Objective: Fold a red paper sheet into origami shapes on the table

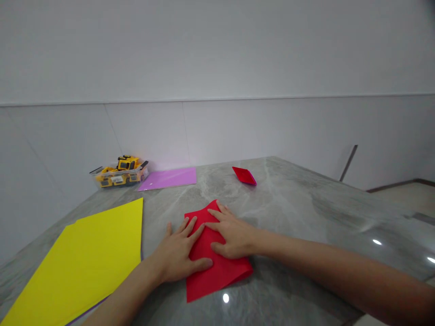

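A folded sheet of red paper [217,276] lies on the grey marbled table in front of me, its right side curving over in a fold. My left hand [180,253] rests on its left edge with the fingers spread, the thumb pointing right across the paper. Across the upper right part, my right hand [234,233] presses down flat, fingers apart and reaching to the upper left. The two hands' fingertips come close together near the middle of the paper. Parts of the sheet are hidden beneath both hands.
To the left lie large yellow sheets [91,258] with a purple edge underneath. A purple sheet [170,178] lies at the back by the wall, beside a clear plastic box [117,177] of yellow toy trucks [127,163]. A small folded red paper piece [244,175] sits at the back.
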### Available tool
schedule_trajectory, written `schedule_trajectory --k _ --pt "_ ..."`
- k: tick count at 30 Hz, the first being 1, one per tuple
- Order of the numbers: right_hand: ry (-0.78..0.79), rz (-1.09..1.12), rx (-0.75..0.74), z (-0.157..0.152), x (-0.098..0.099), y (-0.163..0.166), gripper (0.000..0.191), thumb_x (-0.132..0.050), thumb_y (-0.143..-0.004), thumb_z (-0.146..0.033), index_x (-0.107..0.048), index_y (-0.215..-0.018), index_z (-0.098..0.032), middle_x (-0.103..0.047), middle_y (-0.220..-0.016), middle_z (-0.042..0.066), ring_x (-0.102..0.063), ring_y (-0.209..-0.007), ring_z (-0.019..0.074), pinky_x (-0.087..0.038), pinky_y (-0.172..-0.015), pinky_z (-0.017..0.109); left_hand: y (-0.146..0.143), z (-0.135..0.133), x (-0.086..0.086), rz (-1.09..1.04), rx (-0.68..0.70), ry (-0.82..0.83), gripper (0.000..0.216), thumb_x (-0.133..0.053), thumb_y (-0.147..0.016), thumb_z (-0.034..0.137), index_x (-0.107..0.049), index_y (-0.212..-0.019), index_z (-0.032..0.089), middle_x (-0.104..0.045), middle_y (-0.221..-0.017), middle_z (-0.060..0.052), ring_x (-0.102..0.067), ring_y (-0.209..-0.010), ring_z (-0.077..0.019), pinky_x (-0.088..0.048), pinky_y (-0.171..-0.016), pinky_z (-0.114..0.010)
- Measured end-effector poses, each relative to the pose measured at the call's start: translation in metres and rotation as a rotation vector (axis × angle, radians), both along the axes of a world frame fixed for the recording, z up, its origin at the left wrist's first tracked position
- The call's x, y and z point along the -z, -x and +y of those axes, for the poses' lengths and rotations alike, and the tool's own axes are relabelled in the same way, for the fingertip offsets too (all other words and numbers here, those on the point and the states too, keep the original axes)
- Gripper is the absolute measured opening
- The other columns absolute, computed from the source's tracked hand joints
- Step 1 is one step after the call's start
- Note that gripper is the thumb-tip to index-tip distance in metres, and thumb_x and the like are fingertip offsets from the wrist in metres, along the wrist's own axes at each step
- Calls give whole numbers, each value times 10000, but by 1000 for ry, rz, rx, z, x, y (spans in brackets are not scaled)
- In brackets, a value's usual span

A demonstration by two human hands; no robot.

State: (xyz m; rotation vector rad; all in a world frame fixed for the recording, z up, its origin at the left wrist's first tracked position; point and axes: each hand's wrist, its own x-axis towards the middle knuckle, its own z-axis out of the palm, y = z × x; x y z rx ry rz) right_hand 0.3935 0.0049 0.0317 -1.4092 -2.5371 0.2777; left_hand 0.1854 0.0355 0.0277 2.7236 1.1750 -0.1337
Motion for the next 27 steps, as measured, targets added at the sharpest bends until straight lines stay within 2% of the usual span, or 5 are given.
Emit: schedule_trajectory --k 6,14,21,24,27 --pt "-76 -197 78 -2 8 26 624 -355 -909 -336 -406 -1369 82 -323 -1450 306 -170 -1391 434 -103 -1128 574 -1 2 0 25 -10 -4 964 -370 -739 808 -150 -1489 243 -125 -1546 -161 -116 -1418 -370 -82 -1049 -700" --pt "-103 -103 156 -7 23 24 640 -259 -944 -389 -339 -1422 30 -291 -1492 234 -181 -1420 326 -106 -1149 542 -2 2 2 22 -31 3 928 -383 -750 786 -201 -1482 245 -142 -1546 -139 -112 -1423 -348 -114 -1069 -668" --pt "-75 -63 167 -4 28 24 678 -252 -937 -439 -319 -1435 16 -271 -1501 232 -174 -1421 331 -85 -1147 557 2 4 4 17 -32 -5 914 -375 -765 770 -207 -1484 232 -119 -1552 -121 -93 -1427 -342 -107 -1081 -657" --pt "-68 -56 167 -3 30 24 686 -253 -936 -445 -317 -1434 23 -272 -1499 236 -175 -1421 329 -76 -1149 555 -8 0 7 28 -39 -44 771 -361 -849 629 -266 -1476 191 -193 -1538 -141 -154 -1417 -353 -126 -1088 -646" --pt "-100 -50 169 -3 33 22 664 -247 -939 -421 -325 -1432 16 -268 -1504 228 -174 -1423 320 -66 -1150 547 -28 -8 14 23 -121 -169 609 -318 -884 314 -377 -1419 30 -314 -1483 -223 -262 -1391 -336 -150 -1131 -541"
